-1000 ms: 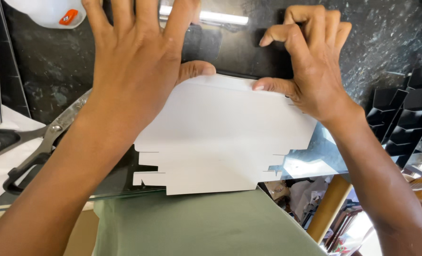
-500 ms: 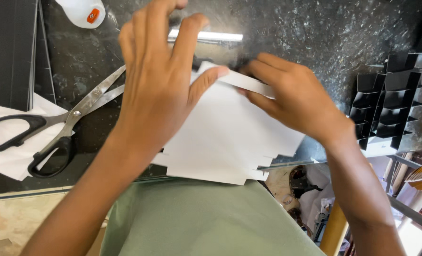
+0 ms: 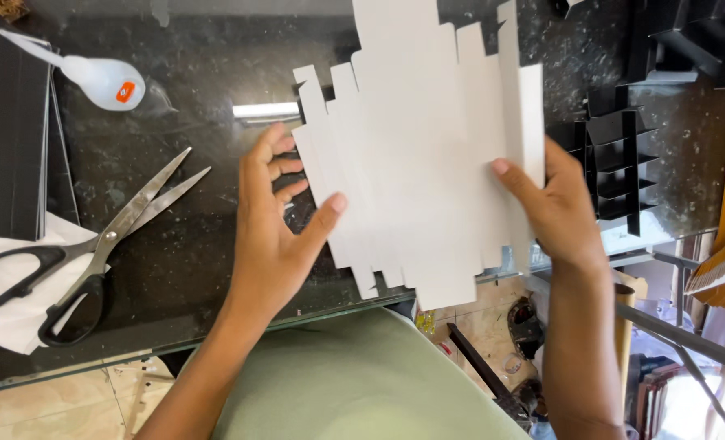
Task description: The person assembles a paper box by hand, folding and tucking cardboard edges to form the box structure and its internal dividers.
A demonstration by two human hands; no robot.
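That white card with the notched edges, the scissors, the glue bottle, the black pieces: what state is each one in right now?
White card: flat, unfolded, lifted off the table, gripped on both sides.
Left hand: thumb pressed on the card's left edge, fingers behind it.
Right hand: pinching the card's right edge.
Scissors: blades open, lying on the dark table.
Glue bottle: lying on its side.
Black folded inserts: stacked at the table's right edge.

My left hand (image 3: 273,228) is up with the palm turned right, its 4 fingers loosely curled on the far side and the thumb stretched out to the right, pressing with its tip. My right hand (image 3: 554,208) shows its back to me, thumb pointing left on the near face and fingers wrapped out of sight behind. Both forearms run back toward me, bare.
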